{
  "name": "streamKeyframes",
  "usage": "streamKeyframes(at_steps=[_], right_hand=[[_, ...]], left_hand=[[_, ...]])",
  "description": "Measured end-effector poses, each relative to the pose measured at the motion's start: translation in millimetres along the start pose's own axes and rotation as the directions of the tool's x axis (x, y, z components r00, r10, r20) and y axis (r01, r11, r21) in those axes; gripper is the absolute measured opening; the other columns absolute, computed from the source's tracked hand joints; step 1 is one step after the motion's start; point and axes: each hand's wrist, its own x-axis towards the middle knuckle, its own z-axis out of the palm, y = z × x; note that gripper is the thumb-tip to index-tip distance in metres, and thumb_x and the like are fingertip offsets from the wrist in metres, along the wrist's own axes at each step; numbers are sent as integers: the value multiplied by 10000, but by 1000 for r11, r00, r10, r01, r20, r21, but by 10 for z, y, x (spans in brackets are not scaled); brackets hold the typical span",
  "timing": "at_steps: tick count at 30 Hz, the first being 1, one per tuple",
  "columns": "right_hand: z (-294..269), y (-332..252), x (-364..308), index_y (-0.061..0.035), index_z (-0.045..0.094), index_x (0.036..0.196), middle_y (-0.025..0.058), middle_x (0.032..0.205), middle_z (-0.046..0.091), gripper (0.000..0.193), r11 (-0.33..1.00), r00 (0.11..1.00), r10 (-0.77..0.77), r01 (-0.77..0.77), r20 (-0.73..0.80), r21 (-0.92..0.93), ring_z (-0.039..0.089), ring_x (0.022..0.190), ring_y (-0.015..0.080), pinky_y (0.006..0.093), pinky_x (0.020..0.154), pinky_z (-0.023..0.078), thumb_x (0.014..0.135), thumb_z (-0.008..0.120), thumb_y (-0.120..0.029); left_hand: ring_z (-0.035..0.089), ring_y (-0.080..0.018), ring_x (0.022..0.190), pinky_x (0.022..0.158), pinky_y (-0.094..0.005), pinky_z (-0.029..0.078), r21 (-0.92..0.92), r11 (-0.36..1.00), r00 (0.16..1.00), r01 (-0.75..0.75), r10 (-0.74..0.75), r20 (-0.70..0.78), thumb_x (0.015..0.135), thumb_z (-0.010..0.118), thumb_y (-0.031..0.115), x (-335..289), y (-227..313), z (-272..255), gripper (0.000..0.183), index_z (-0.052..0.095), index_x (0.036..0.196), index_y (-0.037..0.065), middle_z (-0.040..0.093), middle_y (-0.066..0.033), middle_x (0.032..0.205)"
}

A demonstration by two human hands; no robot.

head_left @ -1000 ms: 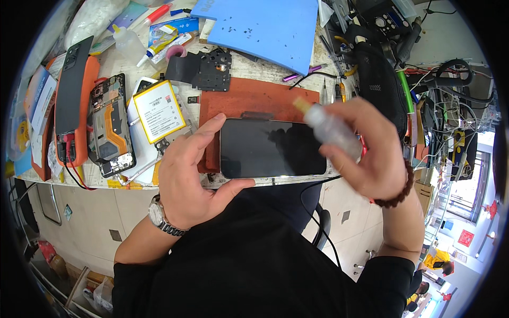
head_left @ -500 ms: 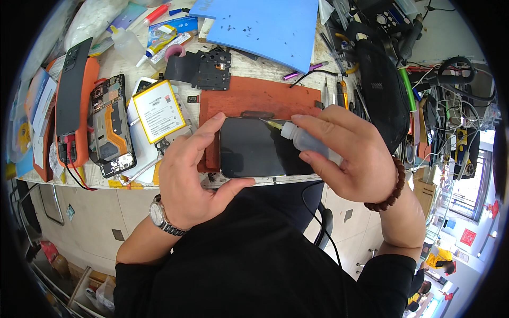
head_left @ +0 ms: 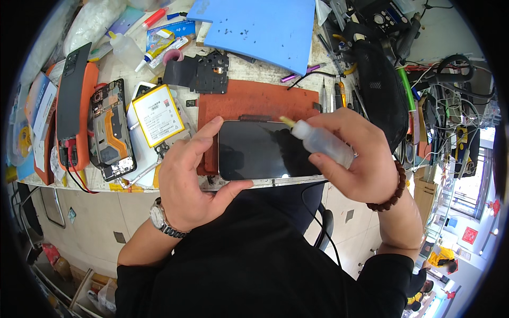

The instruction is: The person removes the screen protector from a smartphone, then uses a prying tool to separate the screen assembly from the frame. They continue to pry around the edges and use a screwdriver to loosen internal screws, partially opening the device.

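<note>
A black smartphone screen (head_left: 249, 151), lying face up and lengthwise, rests at the near edge of the bench. My left hand (head_left: 185, 185) grips its left end, thumb on the near edge and fingers at the far corner. In my right hand (head_left: 368, 153) is a translucent squeeze bottle (head_left: 324, 144) with a thin yellow nozzle, tilted over the screen's far right part. The nozzle points toward the far left. Beneath the phone lies a reddish-brown mat (head_left: 254, 100). The phone's right end is partly hidden by my right hand.
On the left are an opened phone (head_left: 112, 130), a white battery with yellow edges (head_left: 158, 115) and an orange-cased meter (head_left: 79, 111). A blue mat (head_left: 260, 32) lies at the back. Screwdrivers (head_left: 342, 94) and a black pouch (head_left: 379, 90) stand right.
My right hand has drawn the bottle slightly right, and its nozzle now sits higher off the screen. My left hand keeps its hold on the phone.
</note>
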Motion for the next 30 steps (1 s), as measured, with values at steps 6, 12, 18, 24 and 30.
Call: streamKeyframes(at_steps=[6, 12, 18, 24, 30], right_hand=[[-129, 421, 165, 74, 546, 1389, 120, 1180, 737, 478, 888, 895, 326, -181, -303, 423, 704, 1079, 165, 310, 959, 560, 955, 744, 41], [-251, 1153, 652, 94, 600, 1379, 136, 1202, 763, 485, 939, 844, 344, -309, -412, 152, 734, 1109, 179, 311, 976, 589, 973, 814, -61], [-109, 1296, 742, 105, 570, 1407, 166, 1210, 783, 548, 929, 842, 359, -362, -402, 72, 746, 1088, 177, 286, 931, 590, 972, 832, -101], [57, 428, 342, 20, 621, 1299, 126, 1118, 723, 500, 964, 791, 201, -266, -578, -28, 683, 1002, 179, 357, 868, 572, 887, 883, -89], [445, -37, 471, -17, 701, 1094, 142, 1033, 708, 222, 997, 994, -71, 68, -80, -38, 678, 909, 320, 421, 805, 549, 906, 806, -71]], left_hand=[[688, -312, 1067, 812, -352, 560, 8, 1000, 997, 9, -10, 74, 772, 1008, 240, 0, 25, -47, 883, 442, 1406, 2, 625, -321, 1503], [655, -316, 890, 787, -392, 537, 47, 999, 1000, -24, 24, 4, 744, 1015, 284, 15, 30, -4, 878, 481, 1387, 16, 684, -239, 1480], [665, -302, 961, 805, -372, 536, 25, 1000, 999, -11, 10, 36, 738, 1016, 243, 21, 29, -31, 892, 489, 1415, -1, 661, -266, 1493], [673, -258, 1032, 785, -324, 528, 62, 997, 989, 53, -61, 132, 746, 1013, 251, 49, 73, -130, 961, 488, 1496, -43, 643, -308, 1494], [678, -350, 934, 839, -418, 552, 41, 996, 993, 77, -80, 91, 738, 982, 313, 142, 142, -97, 969, 525, 1511, -50, 689, -210, 1460]])
